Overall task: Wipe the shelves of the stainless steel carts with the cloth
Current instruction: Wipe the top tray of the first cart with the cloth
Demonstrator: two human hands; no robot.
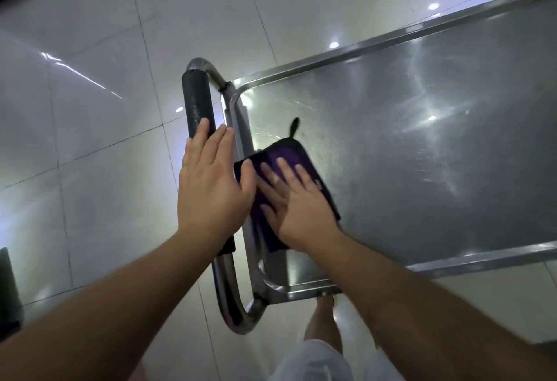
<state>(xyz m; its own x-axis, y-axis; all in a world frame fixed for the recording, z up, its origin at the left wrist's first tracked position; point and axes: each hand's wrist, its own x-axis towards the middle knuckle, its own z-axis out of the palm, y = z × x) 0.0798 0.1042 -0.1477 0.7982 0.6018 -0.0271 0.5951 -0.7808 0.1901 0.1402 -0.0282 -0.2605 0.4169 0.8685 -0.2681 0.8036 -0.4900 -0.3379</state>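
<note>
Right hand (297, 199) lies flat, fingers spread, on the purple cloth (294, 154) on the cart shelf (422, 154); left hand (211, 181) open, seemingly resting on the black handle (197, 103)

glossy pale floor tiles (90, 49); a dark object (7, 287) at left edge.

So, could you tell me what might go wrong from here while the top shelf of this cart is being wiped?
1. The left hand lies flat over the padded handle, not gripping it, so a hard push could roll the cart away.
2. The cloth sits at the shelf edge by the handle; it may bunch against the raised rim.
3. The right hand covers only part of the cloth, so its free end may fold under.
</note>
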